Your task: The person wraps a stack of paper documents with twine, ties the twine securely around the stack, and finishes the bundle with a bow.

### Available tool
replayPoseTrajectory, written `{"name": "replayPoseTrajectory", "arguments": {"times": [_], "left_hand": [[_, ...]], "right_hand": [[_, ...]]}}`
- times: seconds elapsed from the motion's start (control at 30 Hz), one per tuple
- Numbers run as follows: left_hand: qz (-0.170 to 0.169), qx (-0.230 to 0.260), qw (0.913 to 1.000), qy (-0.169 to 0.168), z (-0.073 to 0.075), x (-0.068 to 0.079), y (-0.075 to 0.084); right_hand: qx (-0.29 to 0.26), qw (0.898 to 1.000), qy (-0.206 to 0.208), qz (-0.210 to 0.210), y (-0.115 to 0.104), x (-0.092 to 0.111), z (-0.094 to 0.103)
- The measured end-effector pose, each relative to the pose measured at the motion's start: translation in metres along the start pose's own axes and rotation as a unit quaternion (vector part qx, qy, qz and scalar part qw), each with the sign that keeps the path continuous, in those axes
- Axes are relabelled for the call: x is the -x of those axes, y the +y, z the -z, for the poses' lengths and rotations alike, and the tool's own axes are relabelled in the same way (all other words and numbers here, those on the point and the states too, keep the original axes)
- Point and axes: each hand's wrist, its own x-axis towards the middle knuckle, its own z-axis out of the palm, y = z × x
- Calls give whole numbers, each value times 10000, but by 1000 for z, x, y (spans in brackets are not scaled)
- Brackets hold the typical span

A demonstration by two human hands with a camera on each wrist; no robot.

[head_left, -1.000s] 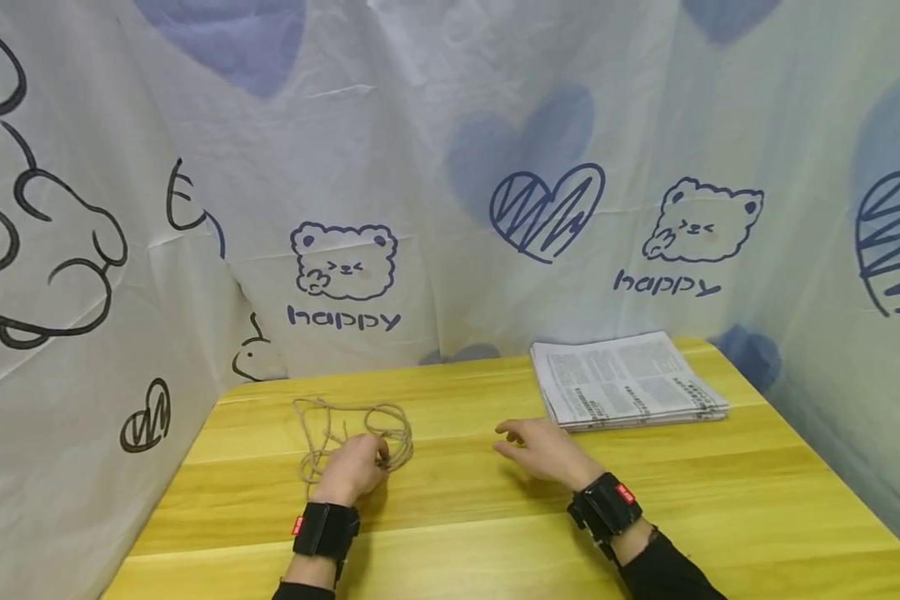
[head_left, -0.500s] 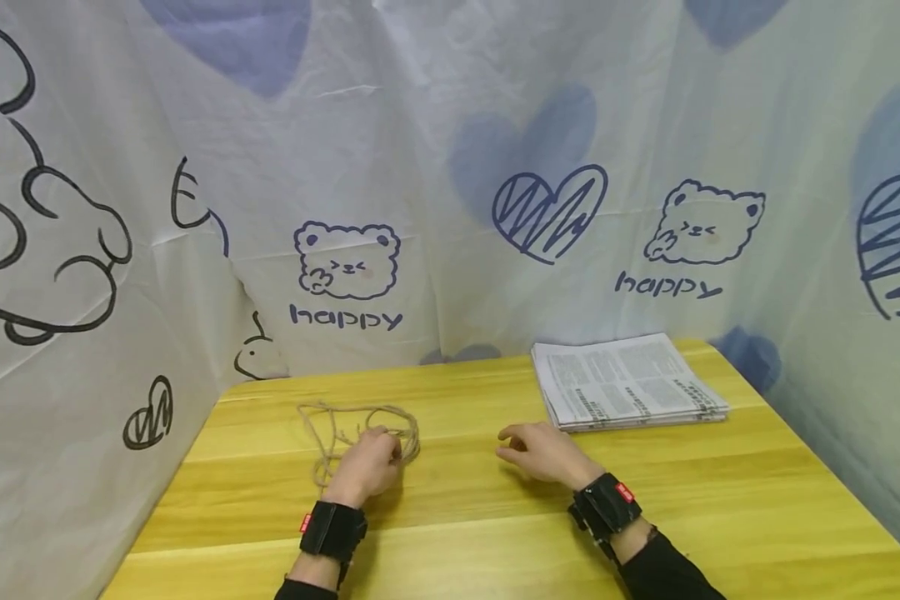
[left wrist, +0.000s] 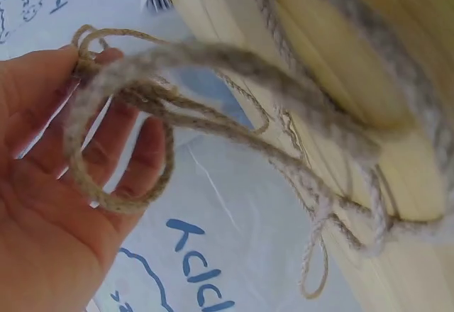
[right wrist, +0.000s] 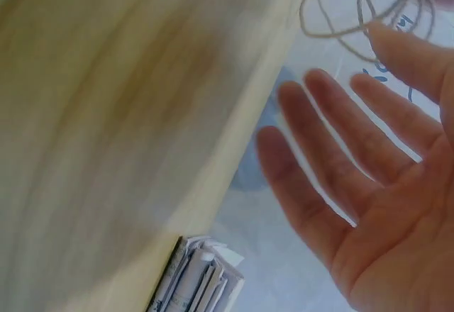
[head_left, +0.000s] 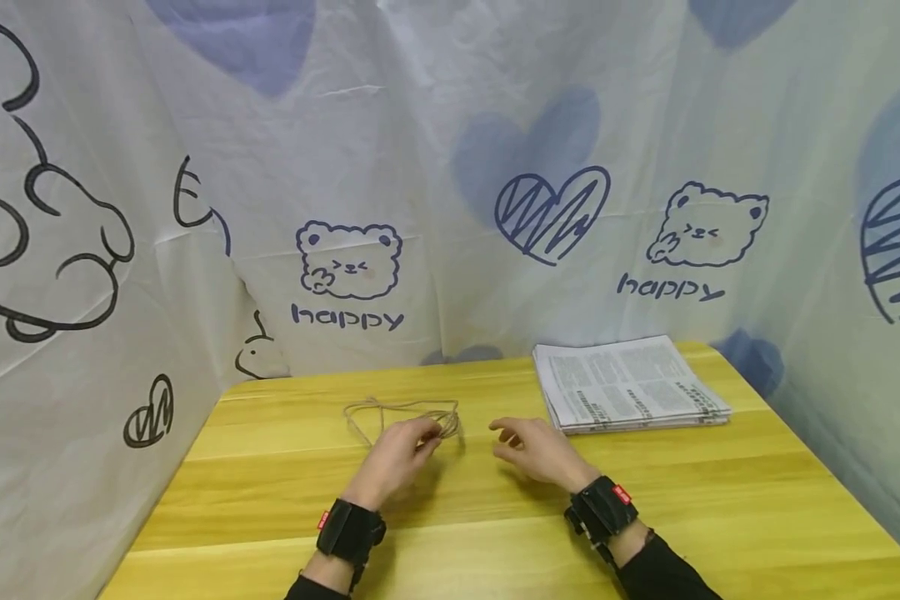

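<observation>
A loosely looped length of brown twine hangs from my left hand, which pinches it between thumb and fingertips. In the left wrist view several loops of the twine spread out from the pinch of the left hand, and one loop curls back over the fingers. My right hand is held over the table with its fingers relaxed and nothing in it. The right wrist view shows the right hand with its fingers spread, and the twine dangling beyond the thumb.
A stack of folded newspapers lies at the back right of the yellow wood-grain table, just beyond my right hand. White curtains printed with hearts and bears stand behind the table and along its sides.
My left hand has picked up the twine, which lay on the table, and moved right with it toward the right hand. The right hand has barely moved.
</observation>
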Motion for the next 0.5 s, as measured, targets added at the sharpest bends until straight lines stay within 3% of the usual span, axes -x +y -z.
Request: {"name": "replayPoseTrajectory", "arguments": {"times": [0.17, 0.33, 0.5], "left_hand": [[-255, -53, 9997, 0, -2, -2, 8], [-463, -71, 9988, -139, -5, -2, 16], [-661, -143, 9975, 186, -8, -2, 21]], "right_hand": [[-139, 9979, 395, 486, -3, -4, -2], [-46, 9921, 494, 1153, -5, -7, -6], [-283, 9881, 857, 1242, -3, -11, -10]]}}
